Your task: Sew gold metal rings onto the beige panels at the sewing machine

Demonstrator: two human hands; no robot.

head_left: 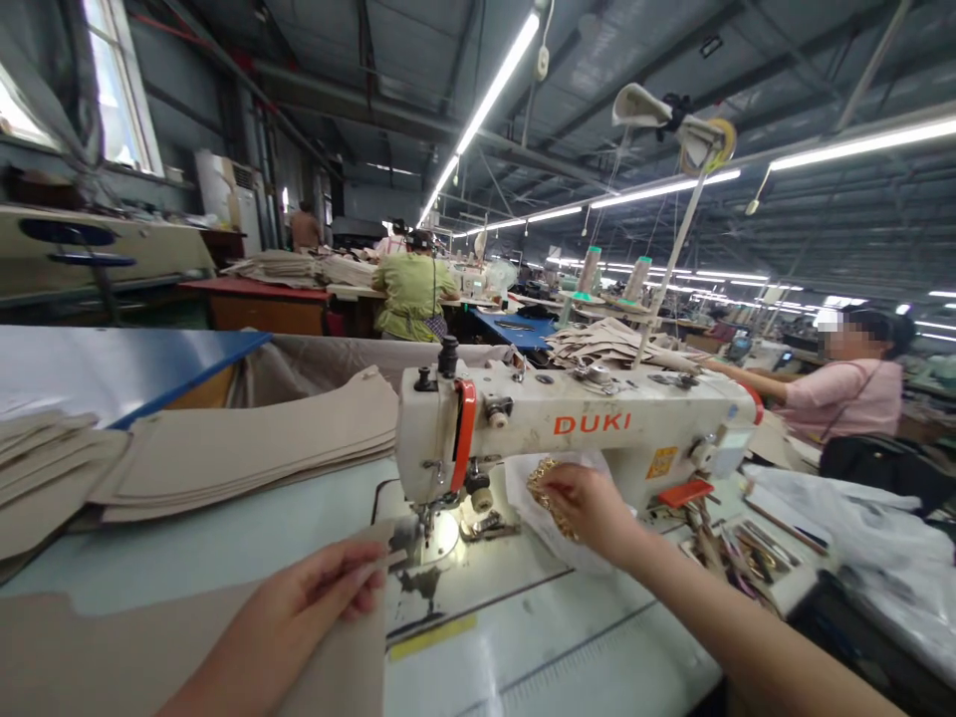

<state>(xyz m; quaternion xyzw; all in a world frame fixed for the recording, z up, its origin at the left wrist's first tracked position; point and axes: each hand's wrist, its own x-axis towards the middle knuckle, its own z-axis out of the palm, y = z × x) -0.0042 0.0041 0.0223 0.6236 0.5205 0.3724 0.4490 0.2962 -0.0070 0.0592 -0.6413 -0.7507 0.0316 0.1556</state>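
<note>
My left hand is closed in a pinch on a narrow beige strip, left of the needle area. Beneath that hand a large flat beige panel lies on the machine table. My right hand is under the arm of the white sewing machine, its fingertips closed at a heap of small gold-coloured metal pieces. These pieces rest on a white plastic sheet or bag; what exactly the fingertips hold is hidden. The lit needle plate lies between my hands.
Stacked beige panels lie behind the left hand. Scissors and small tools sit in a tray at the right, beside clear plastic bags. A thread stand rises behind the machine. Co-workers sit beyond, one in a green top.
</note>
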